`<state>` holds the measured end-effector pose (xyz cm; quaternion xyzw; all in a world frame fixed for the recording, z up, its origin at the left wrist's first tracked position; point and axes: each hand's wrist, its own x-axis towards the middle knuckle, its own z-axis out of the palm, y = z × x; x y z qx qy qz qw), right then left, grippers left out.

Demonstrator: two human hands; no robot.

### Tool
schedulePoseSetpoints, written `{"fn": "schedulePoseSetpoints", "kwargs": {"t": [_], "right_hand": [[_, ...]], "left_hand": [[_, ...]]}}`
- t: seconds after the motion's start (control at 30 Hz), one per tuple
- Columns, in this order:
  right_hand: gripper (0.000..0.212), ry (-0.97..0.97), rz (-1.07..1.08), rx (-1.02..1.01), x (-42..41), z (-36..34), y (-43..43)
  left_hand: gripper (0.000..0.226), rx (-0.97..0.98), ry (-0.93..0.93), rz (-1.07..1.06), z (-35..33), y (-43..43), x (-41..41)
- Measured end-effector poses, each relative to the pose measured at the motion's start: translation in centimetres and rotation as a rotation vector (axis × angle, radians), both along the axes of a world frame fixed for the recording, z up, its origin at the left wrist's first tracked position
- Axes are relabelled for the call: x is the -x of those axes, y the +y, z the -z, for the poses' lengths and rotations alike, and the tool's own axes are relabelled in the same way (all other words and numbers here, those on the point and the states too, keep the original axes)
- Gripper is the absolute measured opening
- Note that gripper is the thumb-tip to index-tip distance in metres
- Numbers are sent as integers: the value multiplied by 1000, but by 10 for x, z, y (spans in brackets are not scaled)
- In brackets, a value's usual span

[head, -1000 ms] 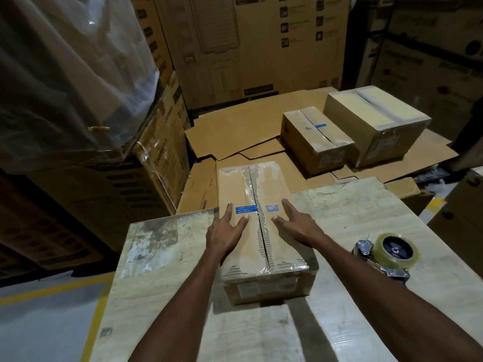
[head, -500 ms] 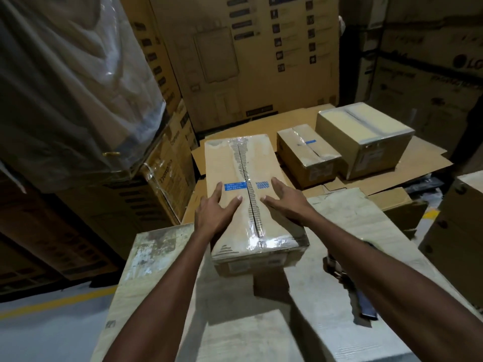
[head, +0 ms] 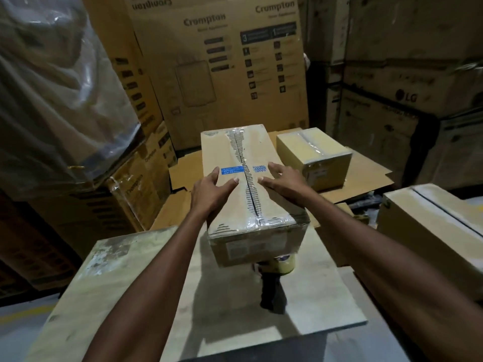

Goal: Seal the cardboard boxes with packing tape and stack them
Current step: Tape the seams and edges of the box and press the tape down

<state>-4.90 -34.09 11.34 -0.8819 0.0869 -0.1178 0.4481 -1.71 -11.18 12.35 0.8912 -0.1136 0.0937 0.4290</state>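
**Item:** sealed box [head: 224,150]. Long, brown, with clear tape along the centre seam and over the near end, and a blue label across the seam.

**Location:** held in the air over the far edge of the surface [head: 125,296]. Its far end reaches out above the flattened cardboard [head: 366,176] on the floor.

**Risks, as judged:**
- Slip. The hold sits on glossy tape near mid-length, and no fingers are seen under the base. A heavy load could tip its far end down or slide free.
- Snag. The tape dispenser [head: 274,293] lies on the surface directly beneath the near end, partly hidden. A low pass would knock it.
- Poor stack. The taped box [head: 313,155] on the floor cardboard looks shorter than the carried one. A load set on it would overhang and could topple.

**Hands:**
- Left hand [head: 209,197]: arm stretched forward, clasping the left top edge. The thumb and forefinger lie on the top, and the other fingers are hidden down the side.
- Right hand [head: 285,184]: arm likewise extended, fingers spread over the right top edge, thumb on the top near the seam.
- Together they clamp the box from opposite sides.
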Motion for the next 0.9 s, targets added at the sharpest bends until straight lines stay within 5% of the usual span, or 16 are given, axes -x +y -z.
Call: {"fn": "schedulePoseSetpoints", "kwargs": {"t": [0.17, 0.53, 0.67, 0.9], "right_hand": [[78, 34, 34, -32, 4, 1, -73], [75, 142, 64, 61, -47, 17, -221], [74, 158, 47, 85, -68, 22, -263], [71, 129, -80, 52, -112, 30, -307]], "left_hand": [[61, -20, 23, 77, -7, -78, 2], [81, -46, 73, 80, 24, -228, -68], [70, -22, 109, 57, 35, -269, -81], [104, -27, 148, -56, 61, -303, -122]]}}
